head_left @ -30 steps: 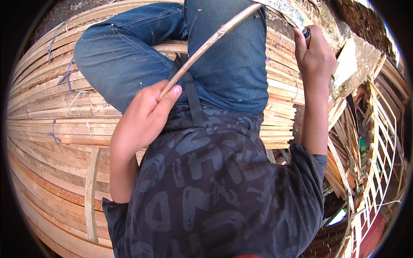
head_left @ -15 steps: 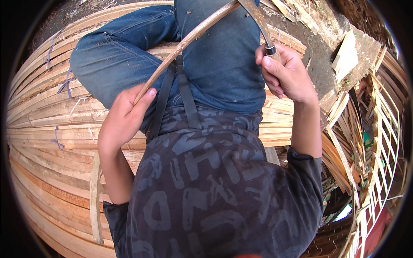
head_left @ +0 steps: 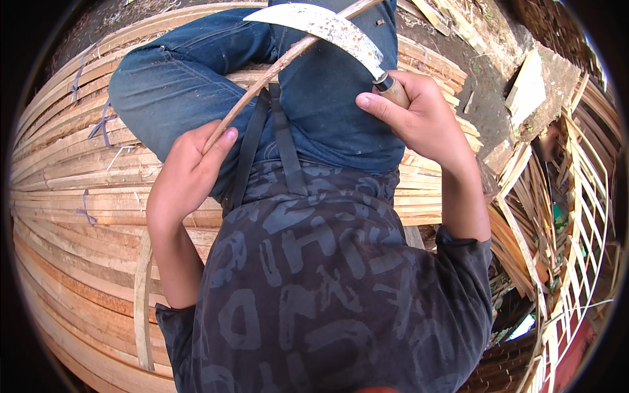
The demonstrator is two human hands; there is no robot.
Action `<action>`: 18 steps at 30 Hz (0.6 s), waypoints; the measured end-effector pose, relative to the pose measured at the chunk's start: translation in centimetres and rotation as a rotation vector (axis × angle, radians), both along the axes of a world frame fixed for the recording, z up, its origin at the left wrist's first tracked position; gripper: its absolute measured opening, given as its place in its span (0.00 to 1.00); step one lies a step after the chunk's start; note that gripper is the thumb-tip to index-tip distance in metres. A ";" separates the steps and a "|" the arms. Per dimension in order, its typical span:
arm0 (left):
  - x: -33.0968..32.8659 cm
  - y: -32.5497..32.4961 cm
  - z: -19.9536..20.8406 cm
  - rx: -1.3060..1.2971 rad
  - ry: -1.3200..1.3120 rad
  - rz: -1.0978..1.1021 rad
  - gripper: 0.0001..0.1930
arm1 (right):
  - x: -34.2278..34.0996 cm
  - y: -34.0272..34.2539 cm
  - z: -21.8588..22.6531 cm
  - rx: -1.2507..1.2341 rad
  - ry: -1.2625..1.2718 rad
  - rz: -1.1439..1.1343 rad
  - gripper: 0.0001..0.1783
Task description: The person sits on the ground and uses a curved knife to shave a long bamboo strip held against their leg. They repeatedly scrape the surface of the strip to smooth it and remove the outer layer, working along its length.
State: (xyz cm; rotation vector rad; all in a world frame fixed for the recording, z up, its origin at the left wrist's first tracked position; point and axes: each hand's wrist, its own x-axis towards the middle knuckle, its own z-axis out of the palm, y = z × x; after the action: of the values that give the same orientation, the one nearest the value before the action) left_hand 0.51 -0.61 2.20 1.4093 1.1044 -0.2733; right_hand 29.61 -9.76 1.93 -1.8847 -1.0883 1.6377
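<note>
My left hand grips the near end of a long thin bamboo strip that slants up and to the right across my lap. My right hand is closed on the wooden handle of a curved, worn sickle-like knife. Its blade lies across the strip near the top of the view. I sit on stacked bamboo slats, with blue jeans and a dark patterned shirt filling the middle.
Bundles of split bamboo slats tied with blue cord lie under and left of me. One loose slat stands near my left elbow. At right are more slats, a woven bamboo frame and bare ground with scraps.
My right hand has drawn the knife down and toward me along the strip; the blade now shows fully across it. My left hand stays on the strip's near end.
</note>
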 end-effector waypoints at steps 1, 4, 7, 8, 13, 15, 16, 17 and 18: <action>0.0 0.0 -0.1 0.003 0.000 0.001 0.18 | -0.1 0.0 0.0 0.014 -0.022 0.008 0.21; 0.4 0.5 0.4 0.031 0.019 -0.021 0.18 | 0.2 0.2 0.0 0.039 -0.088 -0.110 0.22; -0.3 -0.7 0.4 -0.033 0.000 0.055 0.20 | 6.0 0.3 -1.4 0.060 -0.183 -0.717 0.21; -0.9 -0.6 0.2 -0.098 0.008 0.052 0.20 | 9.9 -0.3 -0.8 0.171 -0.349 -0.869 0.24; -2.8 -0.5 -0.9 -0.156 0.052 0.101 0.21 | 12.4 -4.3 1.9 0.288 -0.354 -1.014 0.21; -2.6 -0.4 -1.0 -0.188 0.048 0.107 0.21 | 10.6 -4.4 1.0 0.225 -0.218 -0.915 0.18; -2.1 0.1 -1.3 -0.181 0.034 0.111 0.21 | 8.9 -3.6 0.7 0.182 -0.151 -0.891 0.16; -1.9 -0.1 -1.2 -0.174 0.009 0.125 0.21 | 8.2 -3.7 -0.8 0.177 -0.087 -0.840 0.14; -1.7 0.1 -1.2 -0.177 0.006 0.110 0.21 | 6.5 -3.4 -1.3 0.169 -0.051 -0.806 0.13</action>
State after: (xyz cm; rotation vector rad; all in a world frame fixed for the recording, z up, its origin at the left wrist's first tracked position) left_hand -1.23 -0.47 1.03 1.1877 1.1303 -0.2888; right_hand 36.14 -13.20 0.62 -1.8919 -0.3596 1.0033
